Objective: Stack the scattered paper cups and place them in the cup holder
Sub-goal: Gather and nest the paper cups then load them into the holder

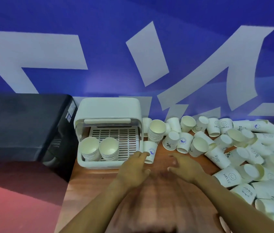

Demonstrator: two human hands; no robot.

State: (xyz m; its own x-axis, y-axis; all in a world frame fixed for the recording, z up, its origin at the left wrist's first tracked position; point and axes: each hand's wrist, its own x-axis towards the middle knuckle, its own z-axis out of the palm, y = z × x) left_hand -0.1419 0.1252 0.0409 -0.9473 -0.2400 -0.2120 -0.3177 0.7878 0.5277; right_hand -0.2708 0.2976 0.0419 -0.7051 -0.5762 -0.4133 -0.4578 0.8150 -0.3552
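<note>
The white cup holder [107,113] stands open at the back of the wooden table, with two stacks of paper cups [99,148] on its slotted tray. A third stack [156,132] leans just right of it. Below that stack an upside-down cup with a blue print [150,153] stands by the holder's right corner. My left hand [135,167] touches this cup with its fingertips; I cannot tell if it grips. My right hand [185,169] hovers open a little to the right, holding nothing. Several loose cups [233,148] lie scattered across the right side.
A black box-shaped machine [23,126] sits to the left of the holder. A blue wall with large white letters [149,56] rises right behind the table. Bare wooden table [96,187] shows in front of the holder, near my forearms.
</note>
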